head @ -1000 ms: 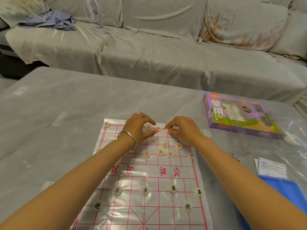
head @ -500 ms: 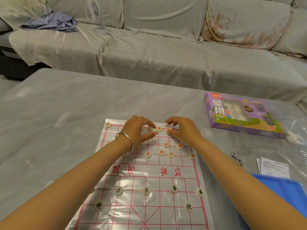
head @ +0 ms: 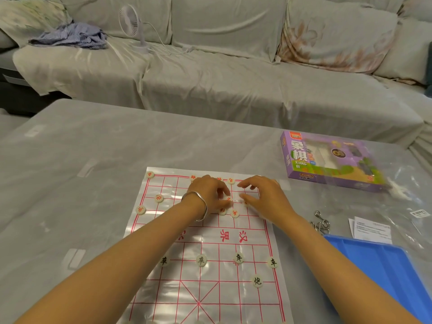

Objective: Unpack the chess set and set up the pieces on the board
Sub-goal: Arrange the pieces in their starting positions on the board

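Left hand (head: pixel 209 195) pinches a red piece (head: pixel 228 199) at twelve o'clock on the xiangqi board (head: pixel 210 288), evidently sorting the loose cluster. Right hand (head: pixel 264 197) hovers curled; grasp indeterminate.

Red piece (head: pixel 228 199) half hidden under left hand (head: pixel 208 195), blue tray (head: pixel 383 265) cut off

Glossy plastic board (head: pixel 205 288), shiny metal bangle (head: pixel 198 204), cloth-draped sofa (head: pixel 210 85).

A silver bangle (head: pixel 205 208) circles the left wrist; forearms (head: pixel 140 249) are bare.
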A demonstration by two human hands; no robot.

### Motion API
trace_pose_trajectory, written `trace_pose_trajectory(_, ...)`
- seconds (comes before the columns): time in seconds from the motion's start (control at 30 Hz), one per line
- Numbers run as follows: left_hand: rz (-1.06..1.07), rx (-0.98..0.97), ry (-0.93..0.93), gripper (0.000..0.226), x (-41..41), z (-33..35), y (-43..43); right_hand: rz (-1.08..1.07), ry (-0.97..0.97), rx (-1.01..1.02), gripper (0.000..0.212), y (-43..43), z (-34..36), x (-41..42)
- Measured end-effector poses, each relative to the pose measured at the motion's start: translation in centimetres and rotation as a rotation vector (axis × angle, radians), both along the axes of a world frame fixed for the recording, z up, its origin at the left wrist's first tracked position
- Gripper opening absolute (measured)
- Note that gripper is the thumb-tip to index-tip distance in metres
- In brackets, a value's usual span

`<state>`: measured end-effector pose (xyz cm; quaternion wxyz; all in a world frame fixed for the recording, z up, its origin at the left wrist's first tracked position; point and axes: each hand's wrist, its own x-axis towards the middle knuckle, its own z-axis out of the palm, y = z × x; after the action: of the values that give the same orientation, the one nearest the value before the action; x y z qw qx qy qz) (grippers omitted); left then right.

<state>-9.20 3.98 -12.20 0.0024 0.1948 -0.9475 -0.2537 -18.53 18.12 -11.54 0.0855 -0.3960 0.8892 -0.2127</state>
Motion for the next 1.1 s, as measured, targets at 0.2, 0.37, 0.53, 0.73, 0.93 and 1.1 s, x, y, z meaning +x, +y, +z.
trace_pose_trajectory(0.2, 0.018, -0.020, 0.087, 0.028, 1.9, 1.7, -3.9, 0.050, 0.013, -0.042, 0.029, -1.4, 0.7, 0.6)
trace_pose_trajectory(0.37, 0.224, 0.050, 0.091, 0.025, 5.9, 1.3, -9.3, 0.088, -0.039, -0.033, 0.028, -4.7, 0.4, 2.4)
trace_pose_trajectory(0.53, 0.255, 0.057, 0.020, 0.028, 7.2, -0.3, -10.8, 0.124, -0.018, -0.022, 0.028, -7.7, 0.1, 4.0)
trace_pose_trajectory(0.73, 0.307, -0.012, 0.045, 0.050, 6.7, -0.8, -10.9, 0.066, 0.042, -0.029, 0.027, -8.7, -0.4, 4.0)
trace_pose_trajectory(0.93, 0.293, 0.139, 0.094, 0.039, 5.4, -0.7, -10.5, 0.038, 0.035, -0.025, 0.026, -8.2, -0.7, 3.5)
trace_pose_trajectory(1.1, 0.319, 0.245, 0.141, 0.043, 4.7, -0.5, -10.7, 0.034, 0.032, -0.030, 0.025, -7.9, -1.0, 3.6)
